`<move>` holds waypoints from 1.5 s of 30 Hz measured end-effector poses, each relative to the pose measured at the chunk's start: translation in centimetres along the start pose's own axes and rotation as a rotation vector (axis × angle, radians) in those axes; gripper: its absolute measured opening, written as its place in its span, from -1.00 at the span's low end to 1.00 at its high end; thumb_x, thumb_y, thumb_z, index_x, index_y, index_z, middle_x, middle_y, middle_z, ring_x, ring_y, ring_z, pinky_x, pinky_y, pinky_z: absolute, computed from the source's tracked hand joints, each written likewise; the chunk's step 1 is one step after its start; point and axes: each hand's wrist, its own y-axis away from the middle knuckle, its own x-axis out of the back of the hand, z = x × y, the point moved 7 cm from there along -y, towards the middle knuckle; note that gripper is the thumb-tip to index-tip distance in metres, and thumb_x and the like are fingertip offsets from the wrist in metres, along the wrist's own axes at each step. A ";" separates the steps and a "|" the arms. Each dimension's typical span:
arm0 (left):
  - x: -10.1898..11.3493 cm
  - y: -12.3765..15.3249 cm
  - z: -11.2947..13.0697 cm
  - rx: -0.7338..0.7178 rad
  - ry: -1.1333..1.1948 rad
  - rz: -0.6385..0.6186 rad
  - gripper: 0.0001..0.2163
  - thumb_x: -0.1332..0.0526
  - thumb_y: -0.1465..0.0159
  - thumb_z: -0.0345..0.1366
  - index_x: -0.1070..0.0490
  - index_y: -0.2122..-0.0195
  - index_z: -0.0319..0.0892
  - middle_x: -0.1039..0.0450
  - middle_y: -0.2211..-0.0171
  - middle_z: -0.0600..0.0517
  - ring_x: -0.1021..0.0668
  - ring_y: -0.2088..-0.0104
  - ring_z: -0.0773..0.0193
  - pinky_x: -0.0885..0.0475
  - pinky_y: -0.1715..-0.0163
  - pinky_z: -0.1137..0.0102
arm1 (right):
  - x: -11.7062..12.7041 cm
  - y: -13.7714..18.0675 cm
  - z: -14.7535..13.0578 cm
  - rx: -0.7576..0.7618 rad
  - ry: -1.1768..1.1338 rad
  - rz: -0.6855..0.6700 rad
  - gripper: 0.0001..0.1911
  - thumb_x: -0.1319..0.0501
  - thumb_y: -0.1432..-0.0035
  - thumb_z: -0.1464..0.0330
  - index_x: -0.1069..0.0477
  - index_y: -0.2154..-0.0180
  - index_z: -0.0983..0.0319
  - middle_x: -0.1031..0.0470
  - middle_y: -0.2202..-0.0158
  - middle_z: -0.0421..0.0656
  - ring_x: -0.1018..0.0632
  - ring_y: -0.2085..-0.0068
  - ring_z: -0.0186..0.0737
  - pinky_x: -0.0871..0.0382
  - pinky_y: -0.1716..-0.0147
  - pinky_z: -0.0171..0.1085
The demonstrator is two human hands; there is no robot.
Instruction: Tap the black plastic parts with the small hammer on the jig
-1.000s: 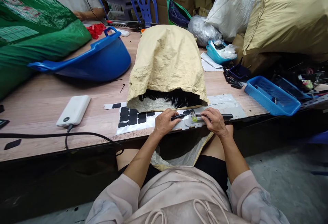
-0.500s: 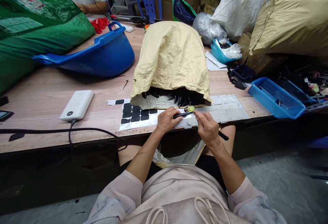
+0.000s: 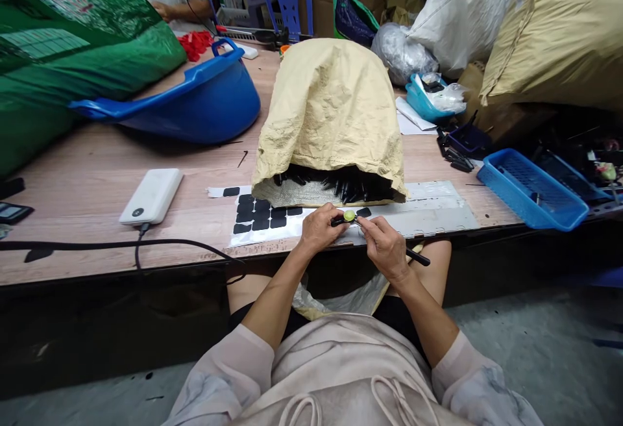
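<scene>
My left hand [image 3: 318,226] is closed on a slim black piece [image 3: 337,221] just in front of the sack's mouth. My right hand [image 3: 385,245] grips a hammer-like tool [image 3: 349,216] with a round yellow-green head and a black handle that sticks out behind the palm. The tool's head rests on or just over the black piece; contact is hard to make out. Beneath the hands lies a grey board [image 3: 433,208]. To the left, a white sheet [image 3: 287,231] carries several black rounded squares. A tan sack [image 3: 335,108] lies open towards me, with many slim black pieces [image 3: 348,187] inside.
On the left stand a blue basin [image 3: 195,104], a white power bank [image 3: 152,197] with a black cable, and a green sack [image 3: 97,49]. A blue basket [image 3: 533,192] sits at the right table edge. Across the table, a person's arm [image 3: 185,10] shows.
The tool's yellow-green head has moved left and nearer onto the black piece, with my right hand shifting left. A black square on the sheet beside my right fingers now shows.
</scene>
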 end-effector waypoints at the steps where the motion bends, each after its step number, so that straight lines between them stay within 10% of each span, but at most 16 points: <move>1: 0.0 0.0 0.0 -0.001 0.003 -0.001 -0.84 -0.37 -0.24 -0.19 -0.62 0.15 0.02 -0.53 0.24 0.11 -0.58 0.22 0.25 -0.40 0.24 0.40 | -0.2 0.1 0.2 -0.010 -0.001 -0.014 -0.67 -0.14 -0.42 0.43 -0.56 -0.10 0.09 -0.60 0.22 -0.10 -0.63 0.21 -0.18 -0.49 0.23 -0.30; 20: 0.0 0.2 0.1 -0.007 -0.014 0.022 -0.83 -0.38 -0.22 -0.20 -0.60 0.17 -0.04 -0.55 0.22 0.07 -0.57 0.27 0.24 -0.43 0.23 0.37 | 1.1 -1.0 9.4 0.148 0.075 -0.106 -0.77 -0.20 -0.32 0.39 -0.62 0.10 0.15 -0.57 0.26 -0.10 -0.49 0.21 -0.08 -0.39 0.13 -0.13; 27: 0.2 3.5 2.9 -0.294 0.054 0.022 -0.83 -0.25 -0.37 -0.18 -0.56 0.11 -0.10 -0.53 0.21 -0.03 -0.57 0.21 0.21 -0.47 0.15 0.36 | 1.1 -0.9 9.1 0.105 0.089 -0.099 -0.78 -0.22 -0.28 0.38 -0.62 0.11 0.16 -0.57 0.24 -0.09 -0.48 0.20 -0.05 -0.38 0.14 -0.10; 31: -3.6 8.4 4.4 -0.446 0.092 -0.163 -0.76 -0.18 -0.42 -0.14 -0.55 0.03 -0.11 -0.56 0.25 -0.06 -0.59 0.25 0.21 -0.48 0.21 0.36 | 1.0 -0.9 9.2 0.087 0.097 -0.119 -0.78 -0.23 -0.26 0.38 -0.61 0.10 0.14 -0.56 0.23 -0.09 -0.48 0.18 -0.04 -0.37 0.14 -0.10; 38: -11.4 10.3 -0.9 -0.087 -0.094 -0.469 -0.76 -0.28 -0.34 -0.20 -0.56 -0.01 -0.04 -0.64 0.19 -0.04 -0.67 0.20 0.11 -0.52 0.26 0.35 | 0.9 -0.8 9.2 0.090 0.105 -0.112 -0.77 -0.23 -0.25 0.39 -0.61 0.10 0.15 -0.55 0.24 -0.09 -0.47 0.19 -0.04 -0.36 0.14 -0.10; 41: -9.7 9.8 1.7 -0.303 -0.030 -0.424 -0.80 -0.27 -0.34 -0.19 -0.59 0.06 -0.07 -0.63 0.24 -0.05 -0.66 0.24 0.16 -0.50 0.28 0.37 | 0.8 -0.7 9.2 0.088 0.099 -0.115 -0.77 -0.23 -0.26 0.39 -0.61 0.10 0.15 -0.55 0.23 -0.09 -0.47 0.18 -0.03 -0.36 0.13 -0.09; 45: -2.3 5.7 4.6 -0.362 0.091 0.018 -0.79 -0.16 -0.41 -0.19 -0.58 0.19 -0.11 -0.59 0.35 -0.02 -0.59 0.35 0.27 -0.48 0.26 0.37 | 0.7 -0.7 9.4 0.072 0.095 -0.121 -0.77 -0.23 -0.25 0.39 -0.61 0.10 0.14 -0.54 0.23 -0.09 -0.47 0.17 -0.03 -0.36 0.12 -0.09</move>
